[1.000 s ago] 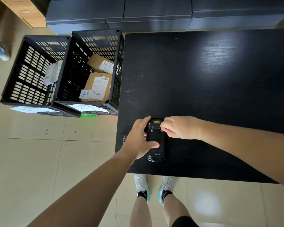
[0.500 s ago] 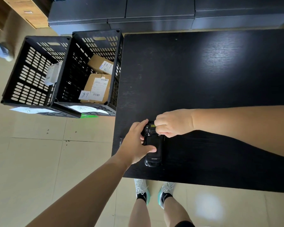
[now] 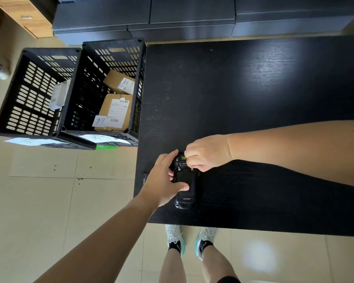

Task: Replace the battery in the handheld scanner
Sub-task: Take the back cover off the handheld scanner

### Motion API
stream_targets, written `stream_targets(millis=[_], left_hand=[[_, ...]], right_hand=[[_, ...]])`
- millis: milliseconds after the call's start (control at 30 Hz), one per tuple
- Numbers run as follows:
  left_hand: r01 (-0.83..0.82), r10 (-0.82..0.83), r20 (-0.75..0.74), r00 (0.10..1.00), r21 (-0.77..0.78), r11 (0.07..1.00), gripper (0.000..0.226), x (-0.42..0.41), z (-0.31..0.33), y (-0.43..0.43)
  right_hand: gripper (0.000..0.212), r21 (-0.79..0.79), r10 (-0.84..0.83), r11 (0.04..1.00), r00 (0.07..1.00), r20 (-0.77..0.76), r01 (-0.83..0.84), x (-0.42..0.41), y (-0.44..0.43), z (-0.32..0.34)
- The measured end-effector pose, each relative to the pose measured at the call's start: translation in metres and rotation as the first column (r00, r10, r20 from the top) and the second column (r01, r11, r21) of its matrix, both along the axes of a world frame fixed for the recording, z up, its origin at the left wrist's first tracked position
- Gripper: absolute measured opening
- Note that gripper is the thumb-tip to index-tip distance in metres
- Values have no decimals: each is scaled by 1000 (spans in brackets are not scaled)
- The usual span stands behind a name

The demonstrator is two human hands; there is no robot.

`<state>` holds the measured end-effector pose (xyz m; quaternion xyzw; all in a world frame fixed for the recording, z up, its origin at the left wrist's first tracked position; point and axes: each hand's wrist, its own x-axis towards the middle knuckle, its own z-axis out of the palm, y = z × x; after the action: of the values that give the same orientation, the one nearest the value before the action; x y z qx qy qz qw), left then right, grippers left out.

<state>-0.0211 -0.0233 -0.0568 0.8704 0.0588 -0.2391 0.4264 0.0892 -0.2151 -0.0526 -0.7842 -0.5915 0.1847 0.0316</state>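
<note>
Floor: pale beige tiles [image 3: 39, 201], lightly speckled, a bright patch of light near the table.
Table: black wood-grain top [image 3: 253, 88], glare upper right.
Beyond: dark grey cabinets [image 3: 192, 17]; wooden unit [image 3: 29, 19] at left.

One head-worn wide-angle view looks steeply down over the black table [image 3: 253, 99] near edge and tiled floor [image 3: 39, 201].

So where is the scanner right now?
In the head view, the scanner lies back-up near the black table's front-left corner, between the left hand and right hand.
</note>
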Motion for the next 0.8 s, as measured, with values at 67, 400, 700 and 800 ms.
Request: stream_targets(millis=[67,400,700,800], left_hand=[[-3,3,2,1000,-1,1000,102,0,1,-1],[20,-20,-8,1000,21,1000,104,1,8,-3],[-10,10,-13,1000,-27,1000,105,-4,17,-6],[-65,65,-10,998,-48,997,102,-11,21,-7]], right_hand=[[21,8,-49,999,998,-39,50,-5,3,5],[15,-45,49,998,998,-36,-51,-9,-7,21],[18,-62,-449,893,889,-90,445,-53,-12,33],[19,26,-777,574,555,-298,818,-94,-17,33]])
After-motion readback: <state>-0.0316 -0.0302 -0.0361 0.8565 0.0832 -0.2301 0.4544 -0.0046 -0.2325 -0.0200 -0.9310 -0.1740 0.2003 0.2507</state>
